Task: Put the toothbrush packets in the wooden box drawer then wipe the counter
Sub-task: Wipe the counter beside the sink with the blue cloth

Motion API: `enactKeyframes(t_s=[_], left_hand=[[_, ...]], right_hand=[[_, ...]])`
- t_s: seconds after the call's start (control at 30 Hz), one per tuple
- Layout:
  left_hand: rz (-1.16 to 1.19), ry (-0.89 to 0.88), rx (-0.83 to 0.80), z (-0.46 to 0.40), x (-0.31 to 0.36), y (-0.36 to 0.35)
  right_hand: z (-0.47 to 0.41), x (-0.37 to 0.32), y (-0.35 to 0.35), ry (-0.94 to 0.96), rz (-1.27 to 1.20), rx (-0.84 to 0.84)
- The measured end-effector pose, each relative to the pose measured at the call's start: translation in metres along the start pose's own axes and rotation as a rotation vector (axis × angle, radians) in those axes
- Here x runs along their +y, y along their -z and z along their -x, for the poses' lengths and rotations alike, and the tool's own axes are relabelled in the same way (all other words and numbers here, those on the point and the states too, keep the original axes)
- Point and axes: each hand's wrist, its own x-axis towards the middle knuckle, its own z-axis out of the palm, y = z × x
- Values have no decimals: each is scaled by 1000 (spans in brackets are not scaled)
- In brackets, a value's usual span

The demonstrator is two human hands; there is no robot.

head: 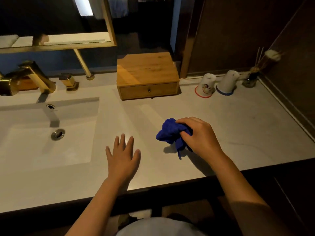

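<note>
Wooden box [148,76] at counter [238,126] back, drawer closed; two upturned cups [216,84] right of it, sink [49,132] left.
Right hand [199,135] grips bunched blue cloth [172,133] before the box; left hand [123,155] flat, fingers spread.

Two bare forearms are observed, uncovered from elbow to wrist; no sleeves are seen on them. The left hand [123,156] and right hand [200,136] are ungloved. A pale light-blue rounded garment [158,227] is noted at the lower edge.

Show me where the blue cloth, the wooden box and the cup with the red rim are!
blue cloth [167,132]: head view, on the bunched middle of the cloth.
wooden box [146,68]: head view, on its flat top.
cup with the red rim [207,82]: head view, on its white side.
</note>
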Motion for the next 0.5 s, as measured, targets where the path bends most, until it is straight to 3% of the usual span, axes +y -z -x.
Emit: enactKeyframes(t_s=[0.5], left_hand=[[-126,61,92,-3,16,-17]], right_hand=[[-7,176,184,-108,390,-129]])
